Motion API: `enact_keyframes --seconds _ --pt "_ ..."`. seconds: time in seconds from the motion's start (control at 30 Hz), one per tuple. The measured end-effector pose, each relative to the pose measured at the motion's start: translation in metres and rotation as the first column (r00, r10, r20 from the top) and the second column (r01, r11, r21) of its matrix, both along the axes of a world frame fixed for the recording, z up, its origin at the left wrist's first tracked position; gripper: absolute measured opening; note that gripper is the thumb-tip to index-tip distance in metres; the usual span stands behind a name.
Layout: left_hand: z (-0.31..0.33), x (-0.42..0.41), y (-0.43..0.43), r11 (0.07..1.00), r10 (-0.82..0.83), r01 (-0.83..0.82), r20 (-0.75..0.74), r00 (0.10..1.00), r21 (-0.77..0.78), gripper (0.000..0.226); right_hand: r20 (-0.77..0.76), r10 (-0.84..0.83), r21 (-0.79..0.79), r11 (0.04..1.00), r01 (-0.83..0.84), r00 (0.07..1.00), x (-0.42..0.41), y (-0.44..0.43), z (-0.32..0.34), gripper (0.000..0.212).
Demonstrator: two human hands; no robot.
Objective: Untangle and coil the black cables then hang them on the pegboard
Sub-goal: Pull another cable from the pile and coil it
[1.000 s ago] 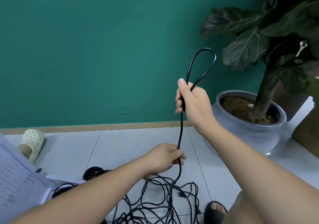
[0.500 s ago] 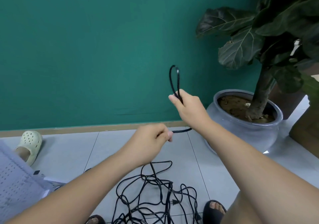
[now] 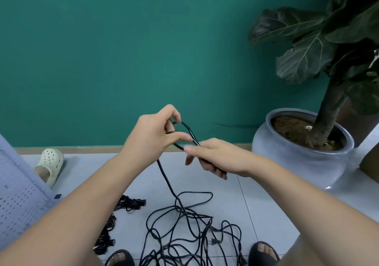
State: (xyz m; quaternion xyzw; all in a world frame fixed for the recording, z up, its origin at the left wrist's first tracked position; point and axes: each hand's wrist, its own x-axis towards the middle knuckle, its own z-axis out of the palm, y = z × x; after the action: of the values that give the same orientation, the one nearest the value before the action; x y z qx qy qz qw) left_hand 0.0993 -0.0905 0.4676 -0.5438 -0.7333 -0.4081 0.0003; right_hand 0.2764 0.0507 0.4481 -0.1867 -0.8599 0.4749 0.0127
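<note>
A black cable (image 3: 166, 180) rises from a tangled black pile (image 3: 190, 237) on the grey floor up to my hands. My left hand (image 3: 152, 134) pinches a small loop of the cable between thumb and fingers at chest height. Just to its right, my right hand (image 3: 215, 158) grips the doubled strands of the same cable, thumb on top. The two hands nearly touch. A light perforated pegboard (image 3: 18, 200) leans at the left edge. Beside it lie coiled black cables (image 3: 131, 202), and further coils (image 3: 106, 239) lie closer to me under my left forearm.
A grey pot (image 3: 297, 163) with a large-leaved plant (image 3: 320, 46) stands at the right against the teal wall. Another person's foot in a cream clog (image 3: 50, 166) is at the left. My feet in dark sandals (image 3: 263, 251) flank the cable pile. A plug (image 3: 214, 241) lies in the tangle.
My right hand has come down from head height to chest height with the loop, which has shrunk. My left hand rose from near the pile and now pinches the loop beside the right hand.
</note>
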Motion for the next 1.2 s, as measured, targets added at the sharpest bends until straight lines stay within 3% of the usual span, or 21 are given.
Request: enact_keyframes --seconds 0.13,0.33,0.4,0.53,0.67,0.77,0.87,0.93,1.13,1.2 --pt "0.0 -0.017 0.001 0.994 -0.088 0.102 -0.254 0.963 0.039 0.024 0.069 0.054 -0.014 0.998 -0.053 0.996 0.005 0.002 0.002 0.042" --pt "-0.007 -0.026 0.008 0.992 -0.121 0.107 -0.262 0.957 -0.069 0.018 0.071 0.067 0.026 0.997 -0.069 0.995 0.011 0.004 0.011 0.04" --pt "-0.005 -0.022 0.009 0.989 -0.071 0.047 -0.169 0.983 -0.142 0.023 0.055 0.057 0.057 0.997 -0.06 0.997 0.013 0.005 0.013 0.038" --pt "-0.003 -0.014 0.007 0.986 -0.019 0.05 0.194 0.981 -0.157 0.038 -0.003 0.05 0.084 0.995 -0.05 0.999 0.016 0.009 0.013 0.034" --pt "-0.009 -0.001 0.013 0.997 -0.064 0.072 0.559 0.827 0.006 0.036 -0.036 0.074 0.175 0.982 -0.067 0.997 0.012 0.009 0.007 0.02" --pt "-0.013 0.013 0.021 0.986 -0.13 0.013 0.729 0.672 0.165 0.023 0.003 0.103 0.214 0.972 -0.101 0.995 0.01 0.01 -0.001 0.036" --pt "-0.008 0.022 0.024 0.979 -0.146 -0.042 0.825 0.545 0.201 0.023 0.052 0.094 0.209 0.973 -0.103 0.994 0.004 0.007 -0.008 0.048" --pt "-0.005 0.023 0.025 0.97 -0.163 -0.079 0.857 0.49 0.23 0.025 0.046 0.081 0.216 0.972 -0.089 0.996 -0.002 0.002 -0.012 0.045" --pt "0.006 0.026 0.029 0.94 -0.199 -0.154 0.853 0.482 0.306 0.027 -0.035 0.022 0.211 0.977 -0.014 0.999 -0.026 -0.017 -0.019 0.022" --pt "0.01 0.026 0.031 0.931 -0.195 -0.19 0.863 0.466 0.313 0.025 -0.042 -0.014 0.265 0.964 0.024 0.999 -0.034 -0.024 -0.021 0.031"
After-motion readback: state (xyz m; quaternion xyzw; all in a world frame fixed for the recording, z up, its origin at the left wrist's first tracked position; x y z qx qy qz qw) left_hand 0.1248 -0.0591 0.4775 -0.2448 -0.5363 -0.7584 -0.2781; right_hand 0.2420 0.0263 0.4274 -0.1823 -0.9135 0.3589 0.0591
